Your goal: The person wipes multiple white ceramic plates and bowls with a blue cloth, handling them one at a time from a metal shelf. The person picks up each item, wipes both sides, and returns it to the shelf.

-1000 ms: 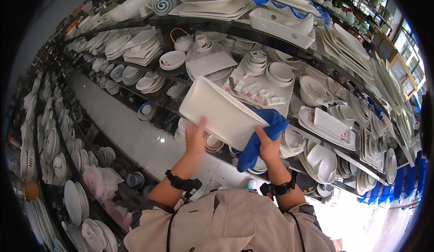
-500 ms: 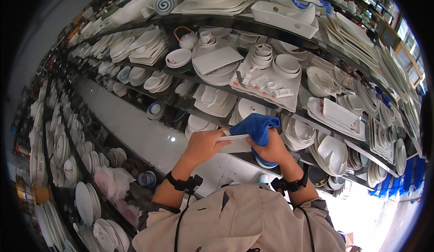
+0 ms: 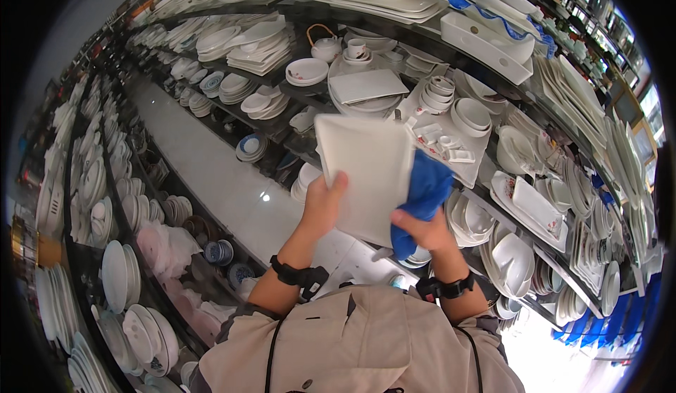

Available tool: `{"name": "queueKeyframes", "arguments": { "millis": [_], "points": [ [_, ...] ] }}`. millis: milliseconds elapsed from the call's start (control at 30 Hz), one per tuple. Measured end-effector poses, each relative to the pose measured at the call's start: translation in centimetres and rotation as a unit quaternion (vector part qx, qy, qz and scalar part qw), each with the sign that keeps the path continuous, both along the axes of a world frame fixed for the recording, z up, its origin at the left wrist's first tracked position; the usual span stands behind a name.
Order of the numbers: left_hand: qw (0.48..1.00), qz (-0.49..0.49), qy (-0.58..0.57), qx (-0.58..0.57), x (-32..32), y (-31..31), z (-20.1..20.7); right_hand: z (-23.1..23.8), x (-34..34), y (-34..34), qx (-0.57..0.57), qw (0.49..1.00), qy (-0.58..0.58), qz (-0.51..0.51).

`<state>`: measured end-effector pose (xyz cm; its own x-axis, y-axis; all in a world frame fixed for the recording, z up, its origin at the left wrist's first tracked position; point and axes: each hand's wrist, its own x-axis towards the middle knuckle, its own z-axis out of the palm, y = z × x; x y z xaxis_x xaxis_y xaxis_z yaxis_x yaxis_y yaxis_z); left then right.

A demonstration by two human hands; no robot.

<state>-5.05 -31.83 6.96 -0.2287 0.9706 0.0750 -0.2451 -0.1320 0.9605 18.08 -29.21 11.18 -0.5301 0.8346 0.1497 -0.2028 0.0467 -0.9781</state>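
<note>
A white rectangular plate (image 3: pixel 370 175) is held up in front of me, its broad face toward me. My left hand (image 3: pixel 325 206) grips its left edge, the thumb lying on the face and the other fingers hidden behind. Bunched over the plate's right edge is a blue cloth (image 3: pixel 422 190). My right hand (image 3: pixel 426 229) is closed on that cloth at the lower right of the plate, thumb on top. Whether the right fingers also bear on the plate's back is hidden.
Shelves ahead and to the right carry stacked white dishes, among them a flat rectangular plate (image 3: pixel 367 84), a teapot (image 3: pixel 324 46) and a deep white tray (image 3: pixel 486 44). At left, more shelves hold upright plates (image 3: pixel 121 275) and pink plastic wrap (image 3: pixel 167 244). A pale aisle floor (image 3: pixel 204 160) runs between.
The plate has turned from nearly edge-on to show its broad face. Both hands still hold on, and the cloth has moved down to the plate's right edge. My view has shifted slightly left.
</note>
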Motion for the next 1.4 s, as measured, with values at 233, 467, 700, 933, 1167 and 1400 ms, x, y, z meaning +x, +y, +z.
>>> {"name": "queueKeyframes", "arguments": {
  "millis": [233,467,700,933,1167,1400],
  "points": [
    [0.989,0.05,-0.136,-0.009,-2.2,0.1,0.4,-0.7,-2.5,0.1,-0.006,0.991,-0.09,0.098],
    [0.969,0.095,-0.227,-0.032,-3.1,-0.2,-0.5,-0.6,-3.6,0.2,0.004,0.986,-0.128,0.108],
    [0.911,0.096,-0.4,0.008,-0.3,1.6,0.6,-5.9,-5.7,0.2,-0.021,0.999,0.046,-0.01],
    [0.906,0.189,-0.377,-0.019,0.6,5.0,-0.1,-7.4,-6.0,5.2,-0.081,0.996,-0.034,-0.002],
    [0.941,0.246,-0.232,-0.023,-0.9,9.2,-1.6,-6.4,-1.9,11.8,-0.103,0.994,0.011,-0.03],
    [0.984,0.161,-0.024,-0.075,0.1,12.6,-1.3,-4.8,0.6,17.3,-0.079,0.997,0.003,0.018]
  ]
}}
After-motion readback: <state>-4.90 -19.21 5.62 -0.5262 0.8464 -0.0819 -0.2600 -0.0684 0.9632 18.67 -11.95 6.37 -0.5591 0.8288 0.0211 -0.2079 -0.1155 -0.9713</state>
